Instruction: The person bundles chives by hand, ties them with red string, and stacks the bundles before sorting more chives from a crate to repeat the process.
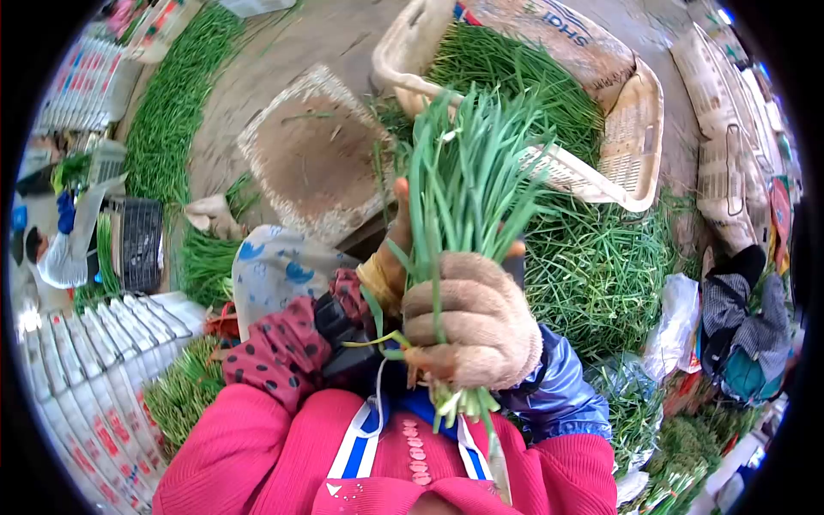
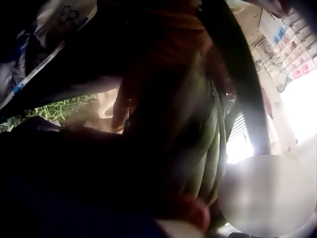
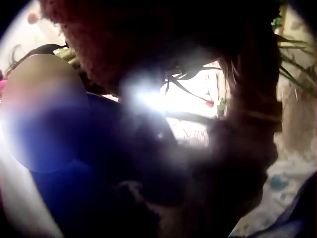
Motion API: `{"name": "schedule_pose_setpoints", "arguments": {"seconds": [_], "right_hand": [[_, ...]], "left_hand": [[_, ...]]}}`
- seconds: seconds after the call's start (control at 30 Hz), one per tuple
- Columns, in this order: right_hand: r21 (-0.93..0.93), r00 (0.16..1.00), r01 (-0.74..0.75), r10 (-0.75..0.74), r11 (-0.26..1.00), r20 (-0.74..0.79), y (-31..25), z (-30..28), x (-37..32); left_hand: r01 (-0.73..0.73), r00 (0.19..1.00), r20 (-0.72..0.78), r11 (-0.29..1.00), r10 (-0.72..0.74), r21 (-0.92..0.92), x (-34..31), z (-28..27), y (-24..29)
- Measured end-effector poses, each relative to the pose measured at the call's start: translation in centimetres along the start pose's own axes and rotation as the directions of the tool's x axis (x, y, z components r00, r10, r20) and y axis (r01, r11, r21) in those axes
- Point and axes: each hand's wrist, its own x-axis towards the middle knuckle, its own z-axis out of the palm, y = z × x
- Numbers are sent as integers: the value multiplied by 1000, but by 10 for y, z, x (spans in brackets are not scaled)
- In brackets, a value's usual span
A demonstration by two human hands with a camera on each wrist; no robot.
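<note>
Leafy green bunch (image 1: 472, 184), its blades fanned above my right hand (image 1: 470, 322) and its pale stem ends protruding below. My right fingers lie together, curled and clamped on the lower stems; my left hand (image 1: 388, 266), partly hidden behind the bunch, closes round it from the other side, one bare digit raised along the leaves. The right hand's glove is beige, knitted and fuzzy; the blades are long, flat and narrow. A thin yellow-green strand (image 1: 374, 342) juts sideways beside the gloved fingers. Beyond stands a perforated plastic crate (image 1: 637, 202) holding similar leaves.
</note>
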Motion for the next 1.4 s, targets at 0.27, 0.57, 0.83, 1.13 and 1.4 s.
{"name": "schedule_pose_setpoints", "arguments": {"seconds": [0.27, 0.57, 0.83, 1.13, 1.4], "right_hand": [[-225, 917, 73, 24, 972, 399, -31, 23, 42], [-124, 668, -734, 743, 668, 45, 38, 10, 97], [-662, 441, -585, 868, 469, 226, 137, 60, 107], [-884, 413, -151, 841, 443, 351, 153, 104, 110], [-6, 428, -886, 810, 465, -402, 245, 77, 83]], "left_hand": [[-189, 977, -54, 958, 205, 218, -51, 19, 28], [-152, 922, -264, 890, 284, 429, -84, -18, 62], [-191, 925, -219, 878, 311, 440, -104, -45, 75], [-190, 932, -231, 919, 279, 345, -116, -66, 81], [-191, 920, -242, 893, 308, 408, -113, -78, 82]]}}
